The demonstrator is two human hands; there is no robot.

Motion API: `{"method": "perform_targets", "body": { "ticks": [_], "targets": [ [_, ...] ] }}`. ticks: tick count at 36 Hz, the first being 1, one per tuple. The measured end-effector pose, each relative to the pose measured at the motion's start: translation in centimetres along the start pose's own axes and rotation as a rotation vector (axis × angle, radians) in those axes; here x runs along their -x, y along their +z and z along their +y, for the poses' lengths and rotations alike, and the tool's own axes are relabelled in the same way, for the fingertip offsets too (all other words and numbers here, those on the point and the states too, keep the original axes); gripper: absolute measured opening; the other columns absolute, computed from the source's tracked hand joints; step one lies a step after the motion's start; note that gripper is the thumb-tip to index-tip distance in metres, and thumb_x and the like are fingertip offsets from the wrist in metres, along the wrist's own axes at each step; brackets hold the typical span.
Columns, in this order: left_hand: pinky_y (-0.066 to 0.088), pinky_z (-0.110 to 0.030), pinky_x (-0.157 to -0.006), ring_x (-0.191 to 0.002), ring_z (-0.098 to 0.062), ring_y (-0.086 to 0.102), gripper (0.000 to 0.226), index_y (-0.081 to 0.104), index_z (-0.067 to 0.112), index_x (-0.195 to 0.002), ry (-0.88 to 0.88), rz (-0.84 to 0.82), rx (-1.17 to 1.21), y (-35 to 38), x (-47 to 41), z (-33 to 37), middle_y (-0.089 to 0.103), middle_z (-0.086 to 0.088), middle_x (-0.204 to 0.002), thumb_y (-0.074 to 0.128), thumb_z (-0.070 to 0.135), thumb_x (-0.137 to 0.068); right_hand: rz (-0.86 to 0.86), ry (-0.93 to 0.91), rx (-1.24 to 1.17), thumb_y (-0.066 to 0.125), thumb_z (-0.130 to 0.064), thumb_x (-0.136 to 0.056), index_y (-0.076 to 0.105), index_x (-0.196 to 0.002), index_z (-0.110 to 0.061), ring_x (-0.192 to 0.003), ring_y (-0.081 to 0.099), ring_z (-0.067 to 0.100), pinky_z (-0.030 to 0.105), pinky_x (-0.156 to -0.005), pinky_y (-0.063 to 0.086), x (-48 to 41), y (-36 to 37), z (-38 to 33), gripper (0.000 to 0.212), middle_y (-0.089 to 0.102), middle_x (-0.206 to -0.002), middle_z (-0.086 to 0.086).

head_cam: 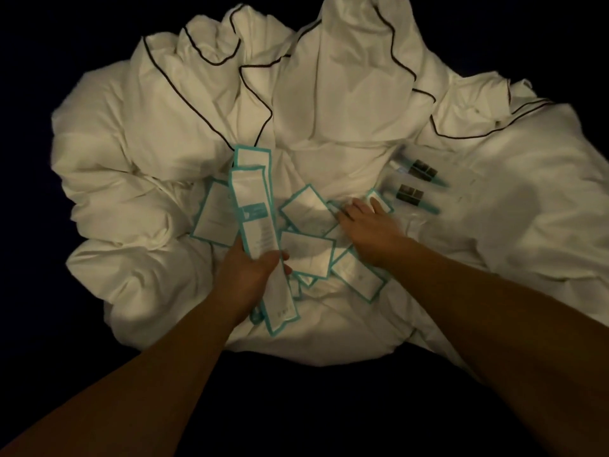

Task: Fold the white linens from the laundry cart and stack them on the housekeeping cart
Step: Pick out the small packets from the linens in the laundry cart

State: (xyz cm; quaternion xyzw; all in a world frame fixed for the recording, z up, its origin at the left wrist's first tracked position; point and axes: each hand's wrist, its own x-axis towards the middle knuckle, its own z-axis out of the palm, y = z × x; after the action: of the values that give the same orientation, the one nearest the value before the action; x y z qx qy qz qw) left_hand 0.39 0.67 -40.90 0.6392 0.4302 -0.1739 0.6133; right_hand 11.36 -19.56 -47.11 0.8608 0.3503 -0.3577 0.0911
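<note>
The white linens (pixel 329 103) lie in a crumpled heap that fills the middle of the view, their dark piping (pixel 260 94) looping across the folds from 10 to 2 o'clock. The heap's edge drops into darkness on every side. A smooth stretch of cloth lies open at 3 o'clock.

The left hand (pixel 253 272), at 6 o'clock, has its grip closed round a stack of long teal-edged packets (pixel 253 212) that points toward 12. The right hand (pixel 365 222) lies with fingers spread and its grip holding nothing, touching the loose teal-edged cards (pixel 306 252) scattered at centre.

Two small teal-tipped tubes (pixel 421 169) rest at 2 o'clock. Print on packets and tubes is too blurred to read.
</note>
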Motion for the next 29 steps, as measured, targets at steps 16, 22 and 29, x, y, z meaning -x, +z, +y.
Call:
{"method": "perform_targets", "body": {
  "ticks": [16,22,29],
  "targets": [
    [0.053,-0.029,-0.055,-0.053,-0.013,0.062,0.009,0.059,0.006,-0.09,0.045,0.052,0.011,2.2,1.6,2.1,0.064,-0.012,-0.073,0.066,0.01,-0.089,0.073,0.421,-0.646,0.051,-0.022,-0.097,0.054,-0.12,-0.005,-0.11,0.057,0.031,0.031,-0.086,0.043,6.1,-4.5,2.8,0.029,0.06,-0.119,0.016],
    [0.055,-0.033,-0.063,-0.057,-0.011,0.066,0.016,0.066,0.011,-0.086,0.091,0.033,0.058,3.4,2.5,3.6,0.069,-0.006,-0.072,0.068,0.027,-0.088,0.161,0.353,-1.448,0.06,-0.001,-0.088,0.065,-0.105,-0.009,-0.091,0.064,0.023,0.035,-0.083,0.051,7.6,-6.4,-1.9,0.02,0.068,-0.101,0.011],
    [0.053,-0.02,-0.069,-0.078,-0.003,0.07,0.005,0.068,0.025,-0.09,0.104,-0.019,0.136,3.9,3.0,3.7,0.074,0.012,-0.08,0.067,0.021,-0.089,0.277,0.268,-1.963,0.062,0.009,-0.084,0.068,-0.088,-0.012,-0.071,0.063,0.016,0.028,-0.07,0.053,7.9,-6.2,-7.3,0.022,0.068,-0.079,0.009]
  ]
}}
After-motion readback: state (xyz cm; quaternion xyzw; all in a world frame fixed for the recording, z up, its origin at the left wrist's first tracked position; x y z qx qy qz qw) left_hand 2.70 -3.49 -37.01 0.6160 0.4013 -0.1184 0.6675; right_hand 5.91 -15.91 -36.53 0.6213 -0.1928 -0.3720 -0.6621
